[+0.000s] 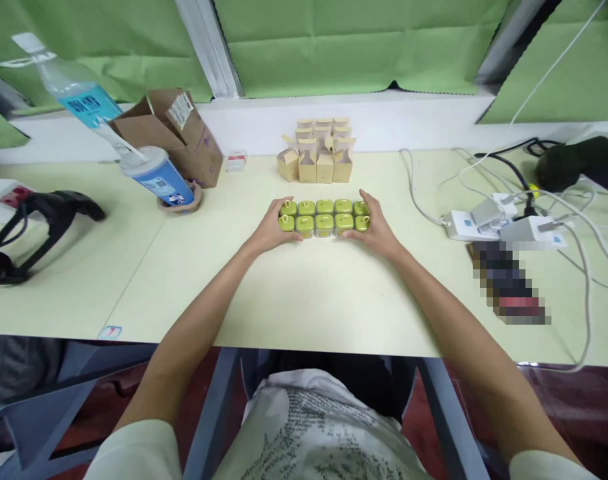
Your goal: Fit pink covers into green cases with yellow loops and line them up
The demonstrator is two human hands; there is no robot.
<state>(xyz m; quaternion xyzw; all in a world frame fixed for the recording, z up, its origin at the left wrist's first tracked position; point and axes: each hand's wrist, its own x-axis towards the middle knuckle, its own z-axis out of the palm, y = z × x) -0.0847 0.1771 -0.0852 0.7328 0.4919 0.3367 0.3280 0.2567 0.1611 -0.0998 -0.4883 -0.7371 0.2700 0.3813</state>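
Note:
Several small clear containers with green lids [325, 224] stand in two tight rows on the pale table. My left hand [275, 228] is curved round the left end of the rows, its thumb along the front. At the right end my right hand [375, 228] does the same, with its thumb at the front and fingers behind. The rows are squeezed between the two hands. Behind them stand several small open cardboard boxes [325, 167], their flaps up.
A blue-and-white canister [159, 180], a tall bottle [81, 93] and a brown carton [184, 137] stand at the left, near a black headset-like frame [44, 227]. White power strips [474, 225], cables and a pixelated object [509, 283] lie at the right.

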